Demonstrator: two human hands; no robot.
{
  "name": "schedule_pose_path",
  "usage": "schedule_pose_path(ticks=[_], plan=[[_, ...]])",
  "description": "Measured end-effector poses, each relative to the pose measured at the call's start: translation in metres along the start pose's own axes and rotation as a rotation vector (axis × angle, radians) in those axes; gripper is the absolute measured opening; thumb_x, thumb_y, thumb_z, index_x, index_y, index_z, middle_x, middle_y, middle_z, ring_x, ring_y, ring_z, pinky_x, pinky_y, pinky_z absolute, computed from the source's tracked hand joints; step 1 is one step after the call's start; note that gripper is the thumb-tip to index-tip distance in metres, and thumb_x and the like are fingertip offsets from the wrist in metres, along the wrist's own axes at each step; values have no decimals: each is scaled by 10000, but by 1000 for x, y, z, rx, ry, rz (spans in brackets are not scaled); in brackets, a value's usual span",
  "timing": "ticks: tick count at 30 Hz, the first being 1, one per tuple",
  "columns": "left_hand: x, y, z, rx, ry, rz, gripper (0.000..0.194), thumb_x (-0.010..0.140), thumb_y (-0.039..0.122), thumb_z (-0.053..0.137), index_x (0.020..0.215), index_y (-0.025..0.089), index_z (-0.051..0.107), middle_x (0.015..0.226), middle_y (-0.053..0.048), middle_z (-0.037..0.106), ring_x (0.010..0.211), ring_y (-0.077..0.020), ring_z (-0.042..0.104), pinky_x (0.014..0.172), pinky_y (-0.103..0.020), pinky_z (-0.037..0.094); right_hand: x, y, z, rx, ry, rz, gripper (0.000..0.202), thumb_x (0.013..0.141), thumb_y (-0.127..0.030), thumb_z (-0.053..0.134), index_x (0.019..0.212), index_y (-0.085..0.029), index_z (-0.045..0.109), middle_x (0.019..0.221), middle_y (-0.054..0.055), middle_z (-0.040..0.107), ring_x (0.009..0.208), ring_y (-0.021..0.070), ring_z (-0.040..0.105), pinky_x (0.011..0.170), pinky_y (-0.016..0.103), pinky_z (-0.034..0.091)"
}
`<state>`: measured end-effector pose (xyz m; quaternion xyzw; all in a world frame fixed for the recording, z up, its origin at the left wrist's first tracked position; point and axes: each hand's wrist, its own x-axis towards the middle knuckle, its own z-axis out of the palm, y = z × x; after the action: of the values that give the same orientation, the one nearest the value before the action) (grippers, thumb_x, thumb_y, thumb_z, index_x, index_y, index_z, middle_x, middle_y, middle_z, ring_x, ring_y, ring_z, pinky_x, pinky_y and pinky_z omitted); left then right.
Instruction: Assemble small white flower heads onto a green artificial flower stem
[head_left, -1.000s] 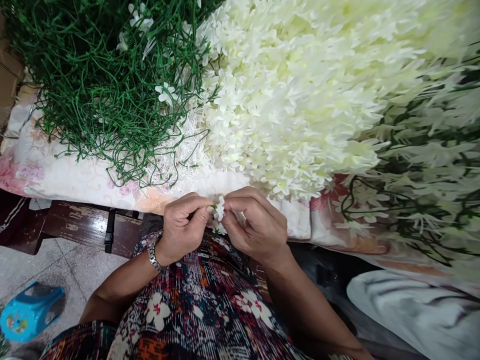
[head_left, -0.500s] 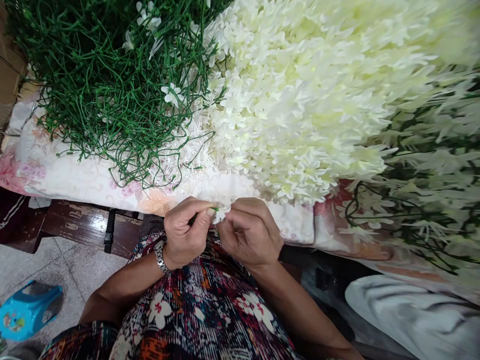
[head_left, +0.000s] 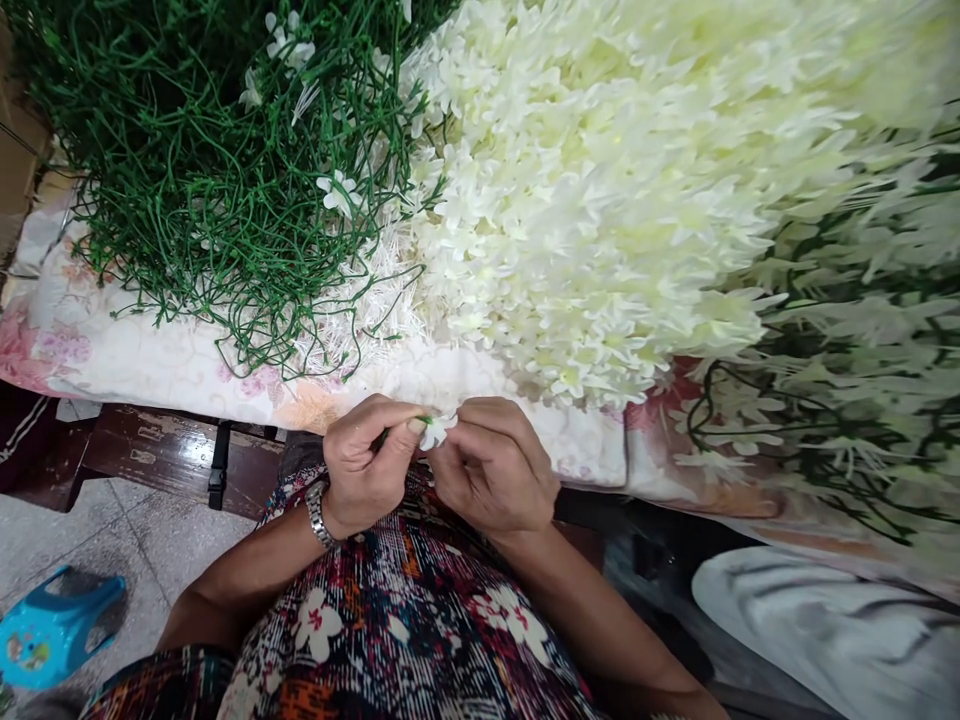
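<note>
Head view: the left hand [head_left: 367, 465] and right hand [head_left: 491, 465] meet just below the counter [head_left: 172, 455] edge, over the person's lap. Both are clenched in a pinch on one small white flower [head_left: 435, 430]; the left hand's fingertips also grip a thin green stem [head_left: 424, 419] at the flower's base. A watch [head_left: 320, 515] sits on the left wrist. On the counter's floral cloth [head_left: 112, 345], well above the flower, lies a tangle of green stems [head_left: 202, 170], with a large heap of white flowers [head_left: 600, 190] to its right. A blue stool [head_left: 56, 625] stands on the floor, below the counter's left end.
</note>
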<state>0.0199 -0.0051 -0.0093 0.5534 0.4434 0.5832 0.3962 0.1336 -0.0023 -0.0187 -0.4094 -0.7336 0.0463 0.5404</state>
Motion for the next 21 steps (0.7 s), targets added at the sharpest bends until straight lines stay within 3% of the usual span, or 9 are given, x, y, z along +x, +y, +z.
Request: schedule_pose_path(ticks=[8,21], plan=[[4,0,-4,15,-99,3,123,748,101,517,802,146,618,615,8,540,545,-66,486,515,-191,399,7,-1,-5,-2,-75,69,248,623,-3,556,807,-164,518,709,27,526,656,117,518,537,244,464],[6,2,-5,139,-154,88,112,755,95,492,773,130,596,573,14,492,528,-72,448,503,-206,365,11,1,-16,121,-196,158,238,635,0,540,813,-157,523,726,27,537,667,110,525,535,234,448]])
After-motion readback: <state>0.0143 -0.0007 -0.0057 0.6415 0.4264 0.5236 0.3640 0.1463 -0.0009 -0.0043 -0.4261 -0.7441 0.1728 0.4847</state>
